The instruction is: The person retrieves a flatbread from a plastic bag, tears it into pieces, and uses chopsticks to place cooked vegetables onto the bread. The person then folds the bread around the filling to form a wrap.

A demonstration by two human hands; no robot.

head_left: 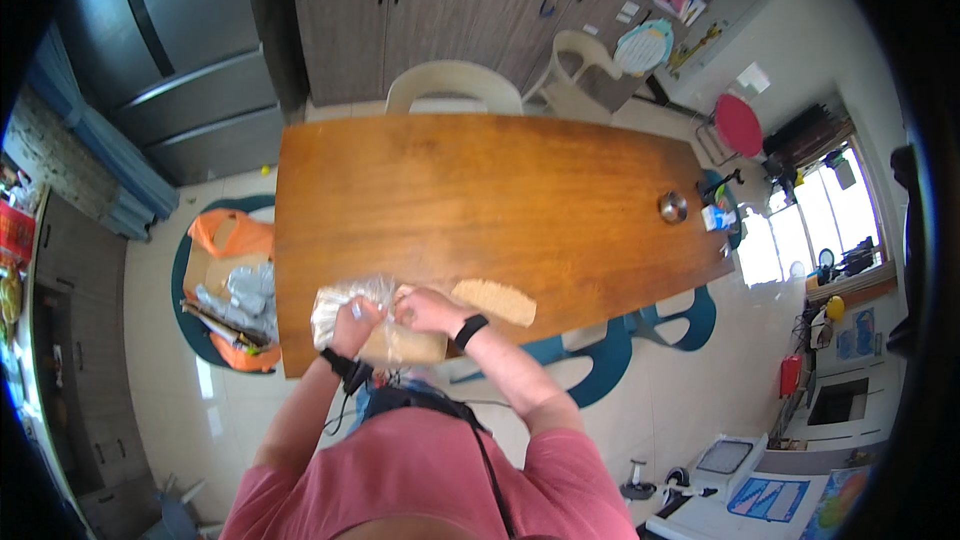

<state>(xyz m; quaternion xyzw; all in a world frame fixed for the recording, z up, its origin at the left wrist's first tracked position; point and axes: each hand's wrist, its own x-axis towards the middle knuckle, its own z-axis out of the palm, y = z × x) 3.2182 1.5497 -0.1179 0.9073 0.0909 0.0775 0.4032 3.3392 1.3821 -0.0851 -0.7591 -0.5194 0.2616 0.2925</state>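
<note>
At the table's near left edge, my left hand (355,324) is closed on a crinkled clear plastic bag (378,288). Close beside it, my right hand (430,309) pinches at the same bag, its fingertips partly hidden. Under the plastic, just below my hands, shows a pale tan block (405,347); its kind is too blurred to tell. Whitish contents (328,312) show through the wrapping left of my left hand. A flat, tan piece with a rough, crumbly-looking surface (495,302) lies on the wood to the right of my right hand.
The wooden table (470,190) stretches away to the right, bearing a round metal bowl (672,207) and a blue-and-white pack (716,218). Left of it, a chair holds a cardboard box (205,265) with bags. Teal chairs (600,365) stand at the near side, a beige chair (455,80) beyond.
</note>
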